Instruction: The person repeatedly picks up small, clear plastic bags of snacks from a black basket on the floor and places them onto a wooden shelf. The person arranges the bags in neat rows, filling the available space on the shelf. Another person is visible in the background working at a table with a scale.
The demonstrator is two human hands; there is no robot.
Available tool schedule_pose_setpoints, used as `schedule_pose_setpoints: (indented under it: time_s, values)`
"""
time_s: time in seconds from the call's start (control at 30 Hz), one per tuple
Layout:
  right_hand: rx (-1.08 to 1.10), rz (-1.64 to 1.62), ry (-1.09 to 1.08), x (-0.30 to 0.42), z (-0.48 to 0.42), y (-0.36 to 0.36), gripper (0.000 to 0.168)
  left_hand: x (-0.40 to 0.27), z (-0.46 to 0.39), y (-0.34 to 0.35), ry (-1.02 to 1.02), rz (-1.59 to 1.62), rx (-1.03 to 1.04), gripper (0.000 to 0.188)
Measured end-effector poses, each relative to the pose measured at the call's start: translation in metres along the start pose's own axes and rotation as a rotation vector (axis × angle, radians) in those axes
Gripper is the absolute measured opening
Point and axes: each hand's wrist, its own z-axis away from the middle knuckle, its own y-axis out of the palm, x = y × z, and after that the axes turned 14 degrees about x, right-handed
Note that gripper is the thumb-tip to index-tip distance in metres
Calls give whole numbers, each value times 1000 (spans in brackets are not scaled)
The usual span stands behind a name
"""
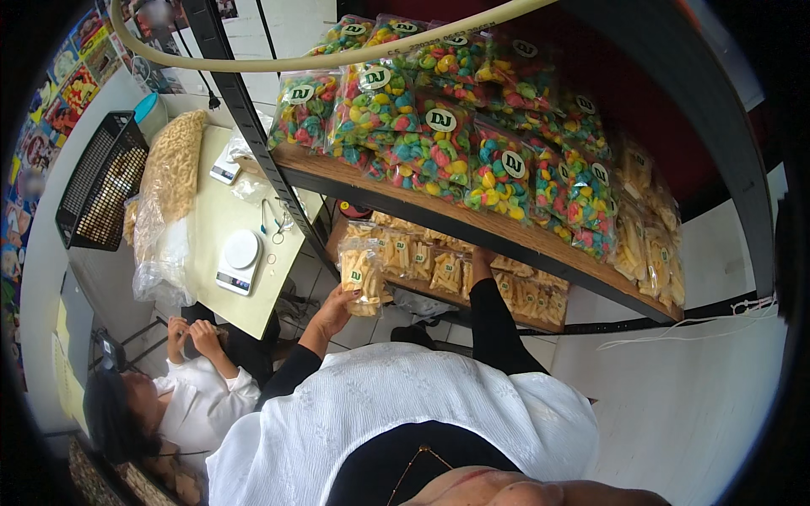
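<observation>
My left hand [334,311] grips a clear plastic packet of pale yellow snack sticks [362,264] by its lower left side. The packet is upright, bears a small round label with writing, and seems to have another packet behind it. My right hand [484,254] reaches in under the upper wooden shelf [405,183], among similar packets on the lower shelf [436,292]. Its fingers are hidden by the shelf edge, so whether it holds anything does not show. Rows of packets of snack sticks [447,271] stand on that lower shelf.
Bags of multicoloured snacks [440,126] fill the upper shelf beside its black metal post [253,126]. To the left, a table [209,209] bears a kitchen scale [240,262], scissors [278,218] and a large snack bag [171,171]. A seated person [202,398] works close by. A hose [266,65] crosses overhead.
</observation>
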Motion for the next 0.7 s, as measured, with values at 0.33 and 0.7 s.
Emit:
schedule_pose_setpoints:
  time_s: [0.33,0.7]
  values:
    - [303,-135,-100,-1,65,-4,34,0,-12,10,-49,-26,60,55]
    - [834,-733,-30,56,225,-16,30,22,-14,16,-169,-56,146,49]
